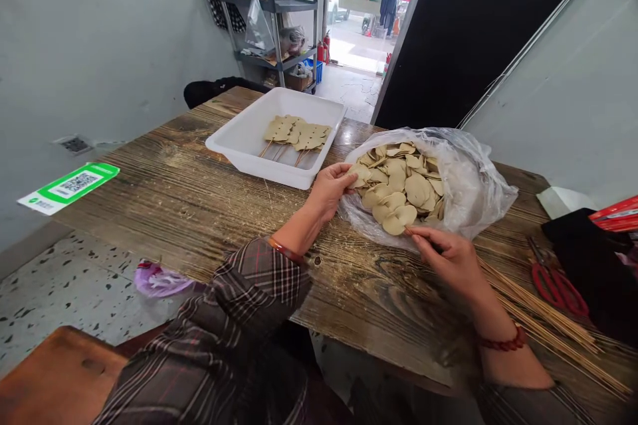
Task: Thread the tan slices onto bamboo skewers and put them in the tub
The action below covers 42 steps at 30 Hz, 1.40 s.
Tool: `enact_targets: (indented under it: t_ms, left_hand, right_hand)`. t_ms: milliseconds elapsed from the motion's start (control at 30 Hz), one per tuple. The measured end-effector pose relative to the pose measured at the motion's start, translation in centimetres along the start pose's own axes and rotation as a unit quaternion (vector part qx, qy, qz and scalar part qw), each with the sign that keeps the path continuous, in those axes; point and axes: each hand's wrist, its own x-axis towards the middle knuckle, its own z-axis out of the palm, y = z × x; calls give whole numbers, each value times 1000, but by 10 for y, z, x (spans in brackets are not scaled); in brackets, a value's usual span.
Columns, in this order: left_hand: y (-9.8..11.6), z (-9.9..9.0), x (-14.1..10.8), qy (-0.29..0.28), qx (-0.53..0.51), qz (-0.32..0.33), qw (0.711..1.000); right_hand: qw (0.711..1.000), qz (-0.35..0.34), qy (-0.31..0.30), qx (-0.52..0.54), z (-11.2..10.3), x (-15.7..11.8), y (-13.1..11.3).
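Observation:
My left hand [329, 189] pinches a thin, round beige slice [359, 174] at the near left side of the clear plastic bag [466, 196]. The open bag holds a heap of the same slices [396, 176]. At the bag's near edge, my right hand [446, 255] is closed on a thin wooden skewer, with slices [399, 218] at its tip. Most of this skewer is hidden by the hand. Behind my left hand stands a white plastic tray [239, 146], in which several skewers of flat beige slices [298, 133] lie side by side.
Bare wooden skewers [548, 322] lie on the table [199, 212] under my right forearm. Red-handled scissors [558, 285] and a black item [593, 272] are at the right. A green code card [70, 187] is at the left edge. Beyond stands a shelf cart [276, 6].

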Motion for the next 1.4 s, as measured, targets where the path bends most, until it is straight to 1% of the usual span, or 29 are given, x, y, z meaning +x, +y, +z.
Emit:
enact_targets:
  t_ms: [400, 733, 867, 1100, 1400]
  left_hand:
    - [0, 0, 0, -5, -39, -26, 999]
    - [0, 2, -4, -18, -38, -11, 999]
    - [1, 2, -4, -13, -25, -9, 1000]
    - [-3, 1, -2, -23, 7, 22, 999]
    - [-6, 1, -2, -48, 32, 30, 998]
  right_hand:
    - [1000, -9, 0, 8, 1, -2, 15]
    - [999, -30, 24, -3, 7, -1, 11]
    - [999, -41, 26, 3, 8, 0, 10]
    - [999, -23, 23, 2, 8, 0, 9]
    - [1000, 0, 14, 20, 13, 0, 5]
